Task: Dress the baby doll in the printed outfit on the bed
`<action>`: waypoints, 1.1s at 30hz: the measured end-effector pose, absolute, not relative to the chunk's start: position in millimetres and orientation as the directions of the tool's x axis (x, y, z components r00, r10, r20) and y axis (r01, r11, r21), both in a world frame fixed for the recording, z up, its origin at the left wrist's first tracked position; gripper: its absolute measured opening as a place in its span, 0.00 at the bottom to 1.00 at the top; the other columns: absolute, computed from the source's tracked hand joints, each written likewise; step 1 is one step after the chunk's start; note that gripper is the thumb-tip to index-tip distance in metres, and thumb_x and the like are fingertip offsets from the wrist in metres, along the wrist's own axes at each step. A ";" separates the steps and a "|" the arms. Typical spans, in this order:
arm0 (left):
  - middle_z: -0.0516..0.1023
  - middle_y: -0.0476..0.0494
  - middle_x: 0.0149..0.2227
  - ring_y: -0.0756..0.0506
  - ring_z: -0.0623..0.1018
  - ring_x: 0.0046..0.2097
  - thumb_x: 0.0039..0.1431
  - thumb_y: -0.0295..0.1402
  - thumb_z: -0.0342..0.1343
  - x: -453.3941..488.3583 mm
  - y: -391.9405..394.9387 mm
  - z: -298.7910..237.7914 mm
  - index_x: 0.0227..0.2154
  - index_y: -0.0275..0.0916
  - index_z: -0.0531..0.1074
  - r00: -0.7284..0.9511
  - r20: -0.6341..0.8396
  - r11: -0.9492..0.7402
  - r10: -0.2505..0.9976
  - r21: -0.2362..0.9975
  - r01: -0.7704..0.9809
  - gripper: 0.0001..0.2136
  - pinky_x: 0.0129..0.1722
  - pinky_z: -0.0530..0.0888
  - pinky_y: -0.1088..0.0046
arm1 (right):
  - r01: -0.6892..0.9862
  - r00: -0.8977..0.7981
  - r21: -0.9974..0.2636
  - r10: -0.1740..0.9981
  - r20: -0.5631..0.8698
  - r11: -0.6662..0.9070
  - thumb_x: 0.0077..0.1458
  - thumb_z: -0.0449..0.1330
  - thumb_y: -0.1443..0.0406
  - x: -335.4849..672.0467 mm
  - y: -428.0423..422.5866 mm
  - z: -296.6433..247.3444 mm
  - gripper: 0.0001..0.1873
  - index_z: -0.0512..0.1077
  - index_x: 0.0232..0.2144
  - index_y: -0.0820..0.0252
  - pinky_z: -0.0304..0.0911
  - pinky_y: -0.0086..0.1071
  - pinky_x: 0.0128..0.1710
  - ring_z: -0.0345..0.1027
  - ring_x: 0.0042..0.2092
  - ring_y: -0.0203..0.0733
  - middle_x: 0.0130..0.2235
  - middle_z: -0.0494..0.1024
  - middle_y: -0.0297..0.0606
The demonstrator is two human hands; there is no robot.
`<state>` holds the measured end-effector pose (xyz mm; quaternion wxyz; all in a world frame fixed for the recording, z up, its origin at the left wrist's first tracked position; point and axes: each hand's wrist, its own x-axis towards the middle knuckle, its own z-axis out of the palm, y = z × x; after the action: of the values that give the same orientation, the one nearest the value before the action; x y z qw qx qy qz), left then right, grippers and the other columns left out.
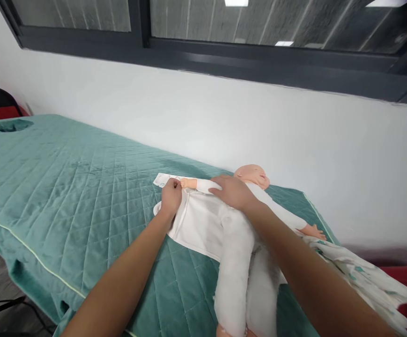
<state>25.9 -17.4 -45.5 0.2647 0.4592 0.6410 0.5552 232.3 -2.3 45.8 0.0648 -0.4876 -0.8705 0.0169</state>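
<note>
A baby doll (252, 177) in white clothing lies on its back on a green quilted table (66, 187), head toward the wall. My left hand (171, 196) is closed in a pinch on the edge of the doll's white garment (199, 224), just beside the doll's small hand (188, 183). My right hand (233, 191) lies flat, fingers stretched, on the doll's chest and upper sleeve. The doll's white legs (238, 276) point toward me. Its other arm (312, 230) stretches to the right.
A white patterned cloth (365, 276) is bunched at the table's right end. A flat white printed sheet (164, 179) lies under the doll's hand. A face hole (12, 125) sits at the table's far left end. A white wall and dark window frame run behind.
</note>
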 end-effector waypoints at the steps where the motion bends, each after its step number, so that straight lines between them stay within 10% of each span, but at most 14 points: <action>1: 0.72 0.50 0.28 0.48 0.71 0.32 0.56 0.28 0.50 25.7 -17.1 -45.4 0.26 0.40 0.66 -0.442 0.168 -0.042 0.881 0.959 0.280 0.04 0.34 0.65 0.73 | 0.849 -0.515 -0.075 0.851 0.104 0.523 0.64 0.51 0.54 231.7 -3.3 45.3 0.19 0.72 0.51 0.53 0.59 0.38 0.46 0.69 0.49 0.50 0.48 0.77 0.41; 20: 0.73 0.49 0.30 0.47 0.73 0.34 0.59 0.30 0.50 26.9 -17.9 -42.6 0.29 0.40 0.66 -0.488 0.229 -0.071 0.842 0.945 0.320 0.04 0.37 0.67 0.72 | 0.869 -0.494 0.093 0.858 0.138 0.485 0.64 0.51 0.58 227.2 -15.4 41.1 0.15 0.73 0.47 0.54 0.55 0.38 0.40 0.68 0.46 0.48 0.43 0.76 0.40; 26: 0.74 0.45 0.30 0.44 0.73 0.34 0.65 0.31 0.44 35.4 -23.4 -43.8 0.32 0.41 0.65 -0.184 0.374 -0.138 0.909 0.687 0.713 0.07 0.34 0.64 0.69 | 0.861 -0.504 0.161 0.854 0.132 0.483 0.64 0.52 0.60 224.7 -17.3 36.5 0.13 0.73 0.43 0.57 0.55 0.40 0.44 0.67 0.45 0.50 0.41 0.76 0.42; 33: 0.76 0.45 0.36 0.44 0.74 0.36 0.68 0.33 0.41 46.2 -29.3 -43.2 0.37 0.42 0.67 0.190 0.414 -0.397 0.890 0.500 0.770 0.09 0.33 0.65 0.69 | 0.860 -0.506 0.152 0.852 0.137 0.487 0.64 0.52 0.59 211.0 -12.7 28.8 0.15 0.72 0.48 0.58 0.56 0.43 0.47 0.68 0.47 0.53 0.43 0.76 0.45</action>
<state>46.2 -29.3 -43.2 0.0901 0.7661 0.5417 0.3341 211.0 -12.7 28.8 0.0213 -0.4965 -0.8619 -0.1006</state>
